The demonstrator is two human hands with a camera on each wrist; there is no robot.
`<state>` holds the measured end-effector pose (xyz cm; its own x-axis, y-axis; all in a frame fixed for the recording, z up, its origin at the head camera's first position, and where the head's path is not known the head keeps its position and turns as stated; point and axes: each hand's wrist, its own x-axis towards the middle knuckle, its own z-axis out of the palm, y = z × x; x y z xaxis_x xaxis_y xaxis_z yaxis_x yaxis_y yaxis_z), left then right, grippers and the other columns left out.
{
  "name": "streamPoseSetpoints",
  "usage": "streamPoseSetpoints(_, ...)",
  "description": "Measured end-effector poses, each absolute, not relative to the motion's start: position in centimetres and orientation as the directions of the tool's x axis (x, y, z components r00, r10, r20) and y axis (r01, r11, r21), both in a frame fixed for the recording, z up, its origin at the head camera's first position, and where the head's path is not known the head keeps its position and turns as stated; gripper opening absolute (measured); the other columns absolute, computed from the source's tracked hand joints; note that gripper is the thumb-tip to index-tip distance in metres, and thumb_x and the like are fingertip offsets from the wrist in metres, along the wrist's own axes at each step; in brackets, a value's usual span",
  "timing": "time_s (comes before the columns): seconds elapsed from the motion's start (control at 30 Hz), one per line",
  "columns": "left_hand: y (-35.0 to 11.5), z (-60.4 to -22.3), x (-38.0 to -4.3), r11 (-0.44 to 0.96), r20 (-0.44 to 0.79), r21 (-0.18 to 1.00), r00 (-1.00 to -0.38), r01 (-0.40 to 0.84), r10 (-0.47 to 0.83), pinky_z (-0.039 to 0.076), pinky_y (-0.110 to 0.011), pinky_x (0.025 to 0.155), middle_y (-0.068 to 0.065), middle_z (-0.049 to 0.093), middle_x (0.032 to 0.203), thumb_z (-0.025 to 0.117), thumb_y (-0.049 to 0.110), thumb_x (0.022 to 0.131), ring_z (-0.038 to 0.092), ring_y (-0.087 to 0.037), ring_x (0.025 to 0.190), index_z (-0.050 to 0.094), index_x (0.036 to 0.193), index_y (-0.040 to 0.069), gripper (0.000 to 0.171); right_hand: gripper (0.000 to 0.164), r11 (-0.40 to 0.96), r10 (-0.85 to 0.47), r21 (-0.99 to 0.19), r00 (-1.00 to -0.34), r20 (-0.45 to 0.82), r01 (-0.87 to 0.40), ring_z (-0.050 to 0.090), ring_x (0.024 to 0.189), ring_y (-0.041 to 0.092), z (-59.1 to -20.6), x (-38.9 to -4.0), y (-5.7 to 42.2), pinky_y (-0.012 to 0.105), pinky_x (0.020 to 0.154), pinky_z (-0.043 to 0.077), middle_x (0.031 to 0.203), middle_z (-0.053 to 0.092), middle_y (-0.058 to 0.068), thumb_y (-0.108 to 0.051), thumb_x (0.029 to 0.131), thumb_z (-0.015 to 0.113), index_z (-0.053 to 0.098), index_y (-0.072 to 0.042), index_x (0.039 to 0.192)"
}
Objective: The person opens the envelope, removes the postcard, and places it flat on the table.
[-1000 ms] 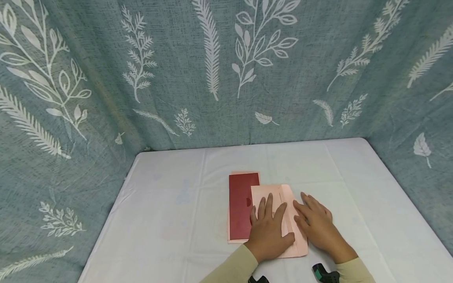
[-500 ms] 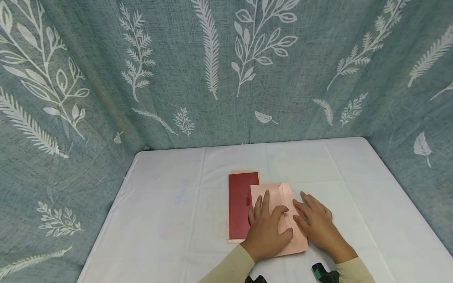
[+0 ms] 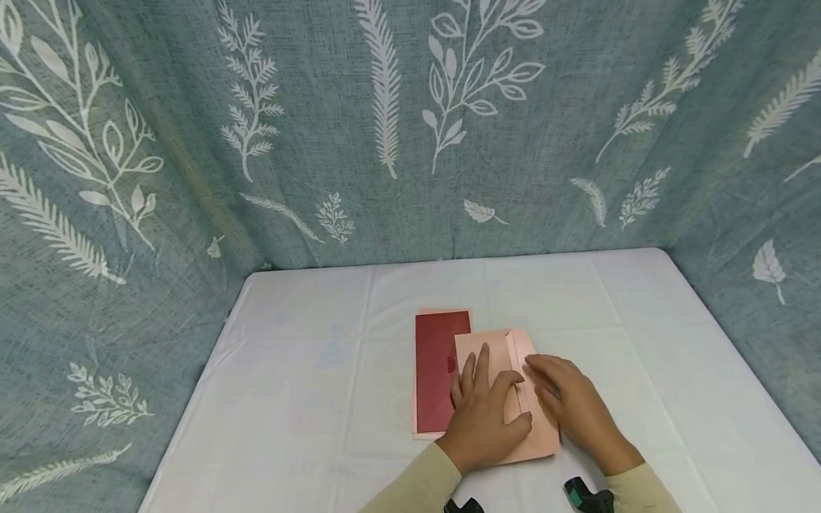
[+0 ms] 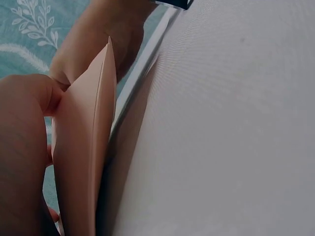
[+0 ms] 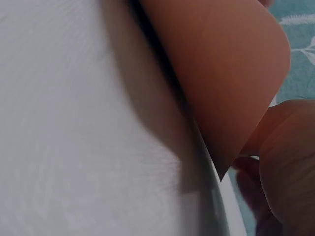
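Note:
A pale pink envelope (image 3: 532, 438), its flap on the right side, lies partly over a dark red envelope (image 3: 432, 385) in the head view. My left hand (image 3: 484, 424) rests on the pink envelope with fingers spread, the index finger bent at the crease beside the flap. On the flap are the fingertips of my right hand (image 3: 577, 406), the wrist to its right. Seen from the right wrist, the flap (image 5: 231, 64) stands a little off the cloth, the hand (image 5: 288, 162) at its edge. The left wrist view shows the pink paper (image 4: 81, 128) tilted up.
Beneath the red envelope, a paler pink edge (image 3: 442, 311) shows. A white cloth (image 3: 301, 385) covers the table, and a green leaf-patterned curtain (image 3: 321, 128) hangs around it. Dark wrist devices (image 3: 589, 495) sit near both cuffs.
My left index finger and thumb have drawn in, and the near edge of the pink envelope has lifted slightly. My right fingers have shifted a little left and closer together on the flap.

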<state>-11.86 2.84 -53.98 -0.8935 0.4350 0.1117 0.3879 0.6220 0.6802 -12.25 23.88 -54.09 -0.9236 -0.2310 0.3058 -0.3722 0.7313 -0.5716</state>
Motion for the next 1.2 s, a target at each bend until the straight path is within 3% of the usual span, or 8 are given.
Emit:
streamPoseSetpoints(0.13,2.7,-54.1,-11.9,0.614,0.109,0.689,-0.893,0.385,0.438,0.008,-0.077,0.118,-0.015,0.005,0.181,0.062,0.042,0.096,0.003,-0.043,0.163,0.060,0.138,0.027,0.044,0.048,0.690,-0.239,-0.642,-0.943,0.231,-0.333,0.059,0.134,0.044,-54.2,-12.4,24.0,0.064,0.106,0.047,0.143,0.066,0.019,0.003,0.100,0.073,0.064,-0.001,0.147)
streamPoseSetpoints(0.27,2.6,-54.1,-11.9,0.623,0.105,0.681,-0.892,0.386,0.439,0.008,-0.077,0.118,-0.014,0.004,0.181,0.061,0.042,0.097,0.003,-0.043,0.163,0.060,0.140,0.027,0.046,0.048,0.631,-0.292,-0.689,-0.932,0.213,-0.355,0.051,0.140,0.040,-54.7,-12.7,24.3,0.067,0.109,0.043,0.152,0.060,0.013,-0.011,0.106,0.073,0.061,-0.006,0.152)
streamPoseSetpoints(0.53,2.6,-53.9,-12.0,0.627,0.109,0.673,-0.890,0.394,0.442,0.008,-0.078,0.118,-0.014,0.005,0.181,0.058,0.043,0.099,0.004,-0.043,0.163,0.060,0.143,0.026,0.047,0.057,0.606,-0.376,-0.682,-0.903,0.206,-0.408,0.038,0.146,0.039,-54.8,-13.3,24.6,0.074,0.107,0.037,0.164,0.047,0.011,-0.033,0.104,0.076,0.061,-0.014,0.156)
streamPoseSetpoints(0.7,2.6,-53.9,-12.0,0.623,0.106,0.678,-0.891,0.390,0.442,0.008,-0.078,0.118,-0.014,0.006,0.181,0.059,0.044,0.099,0.005,-0.044,0.163,0.060,0.144,0.028,0.048,0.062,0.630,-0.405,-0.660,-0.898,0.172,-0.410,0.037,0.145,0.040,-54.6,-13.9,24.7,0.075,0.106,0.038,0.170,0.039,0.012,-0.036,0.102,0.078,0.060,-0.014,0.157)
streamPoseSetpoints(0.93,2.6,-53.8,-12.0,0.612,0.081,0.695,-0.887,0.377,0.455,0.006,-0.078,0.118,-0.013,0.005,0.181,0.058,0.045,0.099,0.002,-0.044,0.163,0.059,0.141,0.029,0.044,0.065,0.681,-0.447,-0.596,-0.886,0.124,-0.426,0.036,0.146,0.045,-54.7,-14.6,24.4,0.075,0.108,0.030,0.175,0.031,0.013,-0.028,0.095,0.081,0.062,-0.005,0.153)
streamPoseSetpoints(1.2,2.5,-53.8,-12.0,0.614,0.082,0.691,-0.886,0.381,0.457,0.006,-0.078,0.118,-0.014,0.004,0.181,0.057,0.043,0.099,0.001,-0.043,0.163,0.059,0.138,0.027,0.042,0.066,0.732,-0.459,-0.520,-0.883,0.103,-0.441,0.037,0.146,0.046,-54.5,-14.6,24.0,0.072,0.104,0.033,0.176,0.029,0.013,-0.032,0.097,0.079,0.061,-0.006,0.155)
